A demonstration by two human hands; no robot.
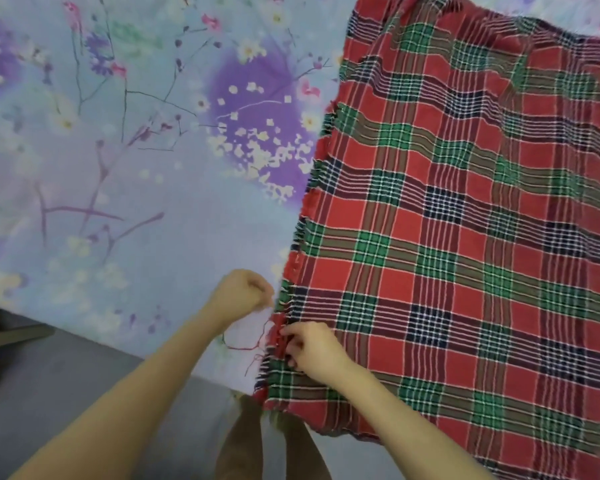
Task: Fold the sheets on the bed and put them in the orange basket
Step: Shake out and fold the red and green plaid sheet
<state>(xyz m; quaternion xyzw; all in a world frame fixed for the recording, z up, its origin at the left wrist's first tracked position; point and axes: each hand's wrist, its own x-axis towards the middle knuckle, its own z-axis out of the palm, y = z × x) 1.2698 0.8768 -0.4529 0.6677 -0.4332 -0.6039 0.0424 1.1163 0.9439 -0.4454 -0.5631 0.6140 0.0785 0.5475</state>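
A red, green and navy plaid sheet [465,220] lies spread flat over the right half of the bed, its frayed left edge running from the top down to the bed's near edge. My right hand [312,351] pinches that frayed edge close to the near corner. My left hand [243,292] is curled just left of the edge, fingertips at the fringe; whether it holds any threads cannot be told. Loose red threads [250,344] trail between the two hands. No orange basket is in view.
The bed is covered by a pale blue and purple floral bedsheet [136,150], bare on the left half. A grey floor [66,393] lies below the bed's near edge, with my brown-trousered legs [250,445] standing against it.
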